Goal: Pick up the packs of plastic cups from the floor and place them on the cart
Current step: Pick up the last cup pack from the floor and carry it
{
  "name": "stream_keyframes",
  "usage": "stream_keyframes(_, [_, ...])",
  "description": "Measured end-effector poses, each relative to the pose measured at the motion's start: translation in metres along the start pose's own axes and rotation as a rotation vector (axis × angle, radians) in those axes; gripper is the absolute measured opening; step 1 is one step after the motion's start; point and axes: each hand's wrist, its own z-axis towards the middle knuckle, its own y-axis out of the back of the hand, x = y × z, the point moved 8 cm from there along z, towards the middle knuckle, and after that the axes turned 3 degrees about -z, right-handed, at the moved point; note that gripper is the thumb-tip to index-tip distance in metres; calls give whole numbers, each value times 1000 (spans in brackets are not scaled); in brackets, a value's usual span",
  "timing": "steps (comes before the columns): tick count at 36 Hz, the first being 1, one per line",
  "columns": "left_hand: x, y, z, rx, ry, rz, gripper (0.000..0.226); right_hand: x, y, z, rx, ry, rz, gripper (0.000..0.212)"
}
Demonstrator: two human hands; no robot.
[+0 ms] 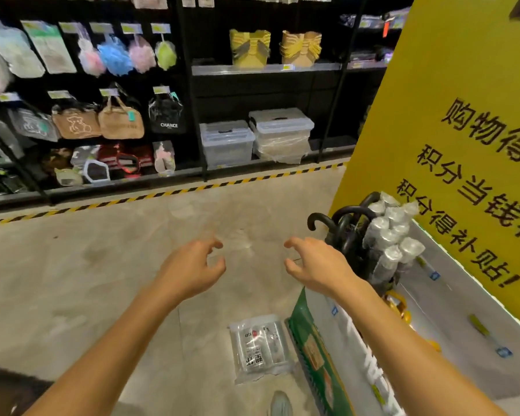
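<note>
pack of plastic cups: flat on floor, just beside cart green wall, long axis along that wall | left hand: fingers loosely curled, empty, apart from cart | right hand: likewise empty, near cart rim

Both arms reach forward above the concrete floor. The left hand and the right hand are in the air, apart from each other, with fingers loosely curled and nothing in them. Nearer the camera, a flat pack of plastic cups lies on the floor, just beside the green side of a white bin. In the bin stand umbrellas with black hooked handles, in front of a yellow sign. Across the aisle, dark shelves carry bags, bath sponges and clear storage boxes.
</note>
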Motion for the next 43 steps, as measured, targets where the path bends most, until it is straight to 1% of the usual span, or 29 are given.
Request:
stream_keyframes(5, [22, -45, 47, 13, 112, -57, 53, -25, -50, 62, 73, 61, 9, 48])
stream_keyframes(8, [41, -84, 72, 26, 184, -107, 56, -44, -89, 96, 101, 58, 47, 49])
stream_keyframes(14, [88, -180, 104, 36, 282, -244, 60, -69, -192, 145, 137, 27, 246, 53])
stream_keyframes(19, [134, -276, 126, 74, 336, -348, 65, -94, -306, 165, 181, -87, 337, 52])
stream_keyframes(24, [191, -387, 144, 92, 377, -413, 66, -123, -438, 175, 258, -208, 410, 54])
stream_keyframes(26, [216, -435, 148, 100, 408, -435, 67, -133, -494, 180, 282, -223, 436, 55])
stream_keyframes(30, [263, -534, 154, 56, 430, -442, 68, -152, -607, 184, 318, -250, 469, 55])
stream_keyframes(33, [294, -609, 155, 86, 424, -425, 70, -171, -685, 180, 324, -300, 482, 58])
stream_keyframes(37, [339, -708, 151, 147, 428, -411, 70, -195, -790, 168, 450, -297, 470, 61])
stream_keyframes(40, [365, -769, 150, 207, 434, -404, 73, -217, -847, 159, 493, -315, 476, 62])
stream_keyframes(43, [384, -817, 151, 256, 443, -393, 74, -234, -884, 157, 477, -337, 447, 70])
